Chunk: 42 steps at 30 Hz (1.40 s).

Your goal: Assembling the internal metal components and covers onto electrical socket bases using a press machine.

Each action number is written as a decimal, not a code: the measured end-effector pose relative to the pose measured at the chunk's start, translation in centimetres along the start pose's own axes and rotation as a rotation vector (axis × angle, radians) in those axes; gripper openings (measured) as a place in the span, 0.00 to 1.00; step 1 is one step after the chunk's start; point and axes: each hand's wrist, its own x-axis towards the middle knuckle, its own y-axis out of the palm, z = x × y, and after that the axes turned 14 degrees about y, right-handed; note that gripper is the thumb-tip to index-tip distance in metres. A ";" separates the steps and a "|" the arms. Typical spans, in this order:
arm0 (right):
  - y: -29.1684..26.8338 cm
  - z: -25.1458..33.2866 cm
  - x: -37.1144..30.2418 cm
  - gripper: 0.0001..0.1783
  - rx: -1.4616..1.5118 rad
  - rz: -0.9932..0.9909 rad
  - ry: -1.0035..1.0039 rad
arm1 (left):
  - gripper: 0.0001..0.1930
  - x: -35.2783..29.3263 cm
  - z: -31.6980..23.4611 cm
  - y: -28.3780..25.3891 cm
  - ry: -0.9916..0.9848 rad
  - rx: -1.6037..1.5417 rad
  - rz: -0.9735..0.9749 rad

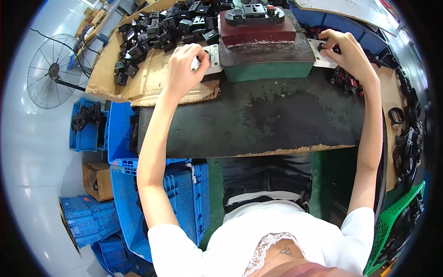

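My left hand (182, 69) is curled at a white plate (214, 59) on the left of the green machine base (272, 69). Its thumb and fingers close round a dark push button there, mostly hidden by the fingers. On the opposite side, my right hand (348, 55) has its fingers bent round a dark green push button (321, 48) on a second white plate (324, 60). Between the hands, a maroon block (258, 34) rests on the base. A black plastic part (254, 15) lies on top of that block, touched by neither hand.
A heap of black plastic parts (166, 27) fills a cardboard box (108, 85) at the far left. Small red and black pieces (346, 81) lie by my right wrist. Blue crates (124, 194) stand left of the dark worktable (263, 120); a green basket (392, 226) is at the right.
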 end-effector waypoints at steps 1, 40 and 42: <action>-0.2 0.1 0.1 0.17 -0.061 -0.003 -0.003 | 0.06 0.1 0.0 0.1 0.039 0.055 0.015; -1.2 -1.4 0.6 0.13 0.280 0.164 0.185 | 0.30 8.9 3.4 4.7 -0.180 -0.512 -0.041; -3.6 -5.2 -0.9 0.15 0.105 0.032 0.296 | 0.29 8.8 1.9 5.0 -0.054 -0.500 -0.174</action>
